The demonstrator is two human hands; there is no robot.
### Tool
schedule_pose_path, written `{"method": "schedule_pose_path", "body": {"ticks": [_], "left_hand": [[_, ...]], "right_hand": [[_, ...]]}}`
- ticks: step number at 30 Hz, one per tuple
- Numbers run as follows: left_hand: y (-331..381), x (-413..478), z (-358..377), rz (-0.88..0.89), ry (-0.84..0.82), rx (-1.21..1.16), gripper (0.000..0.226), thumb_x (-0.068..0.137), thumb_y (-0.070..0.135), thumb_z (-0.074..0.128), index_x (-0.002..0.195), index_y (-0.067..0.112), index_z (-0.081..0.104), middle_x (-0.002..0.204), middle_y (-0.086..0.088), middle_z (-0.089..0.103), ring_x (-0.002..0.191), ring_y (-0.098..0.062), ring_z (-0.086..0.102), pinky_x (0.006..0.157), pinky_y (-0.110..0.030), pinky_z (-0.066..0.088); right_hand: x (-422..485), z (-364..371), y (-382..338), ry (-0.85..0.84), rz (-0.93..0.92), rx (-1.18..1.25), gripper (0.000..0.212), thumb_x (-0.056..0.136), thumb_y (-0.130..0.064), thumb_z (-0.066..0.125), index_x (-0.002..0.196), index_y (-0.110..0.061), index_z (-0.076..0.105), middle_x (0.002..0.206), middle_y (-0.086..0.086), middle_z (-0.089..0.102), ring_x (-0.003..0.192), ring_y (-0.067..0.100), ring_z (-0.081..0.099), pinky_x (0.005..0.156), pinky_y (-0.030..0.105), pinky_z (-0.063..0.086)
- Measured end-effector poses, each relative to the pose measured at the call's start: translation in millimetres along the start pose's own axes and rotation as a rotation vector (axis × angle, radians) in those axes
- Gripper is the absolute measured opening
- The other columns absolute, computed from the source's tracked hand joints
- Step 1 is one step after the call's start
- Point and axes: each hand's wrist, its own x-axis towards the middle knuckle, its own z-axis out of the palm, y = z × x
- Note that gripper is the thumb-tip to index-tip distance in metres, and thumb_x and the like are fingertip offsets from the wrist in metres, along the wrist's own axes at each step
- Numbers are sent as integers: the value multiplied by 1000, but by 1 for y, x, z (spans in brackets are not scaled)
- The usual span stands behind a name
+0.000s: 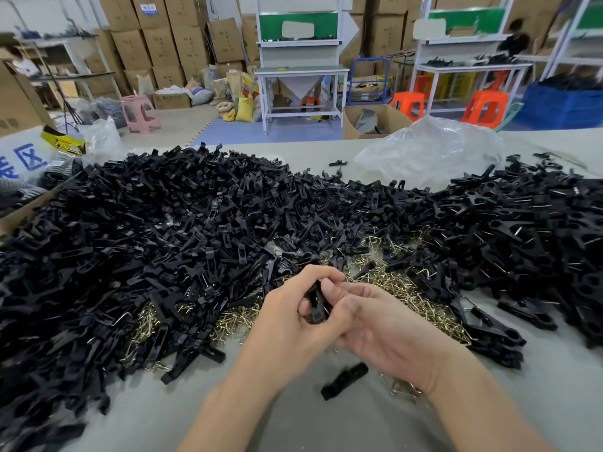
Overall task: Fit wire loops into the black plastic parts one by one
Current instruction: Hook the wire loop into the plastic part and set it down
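Fingers [321,272] of the left hand [293,321] and right hand [388,327] are curling round one black plastic part [316,305], pinching it above bare table [293,419]. A loose part [344,380] is lying beside the wrists. Brass wire loops [408,288] are spreading behind, hemmed by black heaps [163,239]. A cardboard box [350,128] beyond the far edge is holding something grey.

Matt black plastic parts [163,230]; shiny brass-coloured wire loops [401,288].
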Motion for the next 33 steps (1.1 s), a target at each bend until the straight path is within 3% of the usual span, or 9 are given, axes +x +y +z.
{"method": "schedule_pose_path", "body": {"ticks": [7,9,12,15,18,24,26,29,33], "left_hand": [[-1,-2,3,82,43,69,26,91,46,63,117,41,60,87,24,65,63,2,56,59,-5,38],[0,-2,4,90,47,47,25,91,42,64,116,40,60,85,23,66,58,-1,57,55,-7,39],[0,-1,3,70,48,-2,21,91,38,63,112,37,63,96,20,71,80,-5,70,67,-11,50],[-1,0,3,31,72,-13,16,90,40,60,105,37,67,89,14,72,68,-7,66,59,-19,50],[-3,1,5,18,107,-4,15,89,44,60,100,38,68,82,10,71,65,-19,63,56,-33,53],[-6,6,2,-15,258,1,8,90,43,60,89,37,66,72,15,66,58,-5,59,52,-16,45],[-10,8,-1,-60,330,-15,13,88,45,60,88,34,66,64,15,61,48,-7,47,46,-26,42],[-10,9,-2,-137,357,-49,14,88,47,61,88,33,65,58,12,58,48,-32,45,40,-35,37],[-9,9,0,-186,282,-102,9,94,35,64,86,34,67,56,6,62,42,-19,52,39,-26,41]], "right_hand": [[-3,-1,-2,19,-38,-74,30,95,-14,58,114,7,69,102,17,72,98,23,71,86,37,60],[-1,-1,-1,84,-49,-99,22,93,-10,61,107,0,75,104,19,68,98,25,67,83,36,61],[2,-3,1,200,-69,-157,20,94,-4,63,110,5,70,106,19,64,95,28,62,76,34,62],[5,-3,4,221,-95,-217,36,89,-18,69,116,5,68,103,16,74,91,25,70,75,33,62],[4,-5,3,197,-89,-229,27,97,-16,63,117,-1,71,112,20,74,100,27,72,85,36,62],[1,-5,-1,281,-115,-391,20,104,-22,55,111,-14,72,95,16,78,83,26,76,73,32,62],[1,-7,-2,334,-134,-359,20,107,-20,49,115,-15,67,91,17,78,78,26,76,71,34,63],[2,-7,-3,364,-157,-368,19,107,-20,49,116,-15,64,90,16,78,73,23,74,69,33,62],[3,-5,0,354,-160,-425,18,106,-18,52,114,-16,68,87,11,77,70,20,71,72,38,64]]}}
